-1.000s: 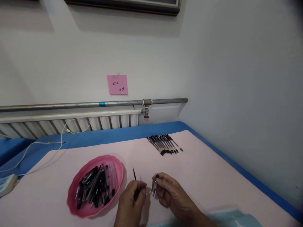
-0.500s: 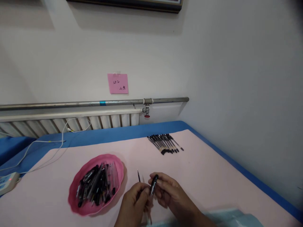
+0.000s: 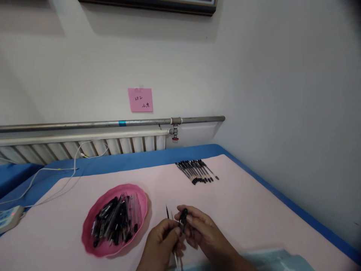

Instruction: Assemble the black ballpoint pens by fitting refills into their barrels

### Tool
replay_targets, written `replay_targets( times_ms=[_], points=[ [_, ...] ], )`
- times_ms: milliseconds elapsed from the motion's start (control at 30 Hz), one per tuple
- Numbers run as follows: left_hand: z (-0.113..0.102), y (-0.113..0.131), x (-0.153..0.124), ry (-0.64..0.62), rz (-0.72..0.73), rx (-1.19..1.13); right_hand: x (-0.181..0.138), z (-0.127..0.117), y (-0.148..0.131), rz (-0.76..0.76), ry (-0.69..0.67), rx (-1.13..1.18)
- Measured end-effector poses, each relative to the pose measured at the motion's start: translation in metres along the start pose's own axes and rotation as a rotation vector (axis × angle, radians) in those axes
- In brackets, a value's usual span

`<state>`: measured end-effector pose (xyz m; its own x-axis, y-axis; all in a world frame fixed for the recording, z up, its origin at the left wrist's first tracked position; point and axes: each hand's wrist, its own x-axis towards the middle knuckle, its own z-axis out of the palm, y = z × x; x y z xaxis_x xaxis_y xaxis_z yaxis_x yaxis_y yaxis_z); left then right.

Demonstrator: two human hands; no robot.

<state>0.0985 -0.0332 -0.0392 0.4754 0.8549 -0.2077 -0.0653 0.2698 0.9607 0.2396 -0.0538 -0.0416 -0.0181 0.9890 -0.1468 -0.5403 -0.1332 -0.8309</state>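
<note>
My left hand [image 3: 161, 242] is closed around a thin pen refill [image 3: 167, 212]. Its dark pointed end sticks up past the fingers, and a pale, clear length [image 3: 176, 260] shows below them. Thumb and fingers of my right hand [image 3: 203, 230] pinch a glossy black pen cap [image 3: 183, 216] with a clip. The cap is tilted, and its lower end meets my left thumb and fingertips, which hide what lies there. Left of my hands, a pink scalloped bowl [image 3: 86, 246] holds black caps and clear pen barrels in a jumble.
Several black-capped pens [image 3: 197, 171] lie in a slanted row farther back on the pink sheet [image 3: 248, 210]. Light blue plastic [image 3: 278, 259] lies at the front edge. A power strip [image 3: 11, 219] with white cables sits at far left. Wall and radiator [image 3: 113, 146] stand behind the table.
The pen cap has turned a little in my right fingers, so its clip shows differently. The refill tip has shifted slightly right and down. Bowl and pen row stay put.
</note>
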Motion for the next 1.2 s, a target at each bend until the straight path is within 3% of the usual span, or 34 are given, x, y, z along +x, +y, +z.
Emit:
replay_targets(
  times_ms=[300, 867, 1200],
  points=[
    [0.001, 0.001, -0.001, 0.104, 0.054, 0.105, 0.001, -0.005, 0.003, 0.004, -0.011, -0.058],
    [0.000, -0.001, 0.001, 0.095, 0.052, 0.084, 0.003, -0.007, 0.005, 0.013, 0.000, -0.135],
    [-0.003, -0.006, 0.003, 0.119, 0.060, 0.194, 0.004, -0.011, 0.007, -0.015, -0.001, -0.210]
  ],
)
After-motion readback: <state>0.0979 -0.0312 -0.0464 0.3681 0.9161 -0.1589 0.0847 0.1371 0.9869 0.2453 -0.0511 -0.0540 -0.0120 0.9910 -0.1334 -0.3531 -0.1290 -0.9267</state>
